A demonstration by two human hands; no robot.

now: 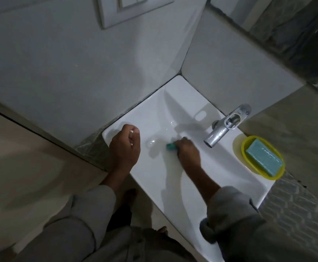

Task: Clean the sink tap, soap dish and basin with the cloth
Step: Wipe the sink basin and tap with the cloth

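A white basin fills the corner between two tiled walls. My right hand is down inside the bowl, pressing a green cloth against the basin floor; only a small end of the cloth shows past my fingers. My left hand hovers over the basin's left rim, fingers curled shut with nothing in them. The chrome tap stands on the right ledge, its spout pointing into the bowl. Beside it, a yellow soap dish holds a teal soap bar.
White tiled walls close in at the back and left. A switch plate is high on the wall. A tiled ledge runs right of the tap, with a mirror above. My feet show on the floor below the basin.
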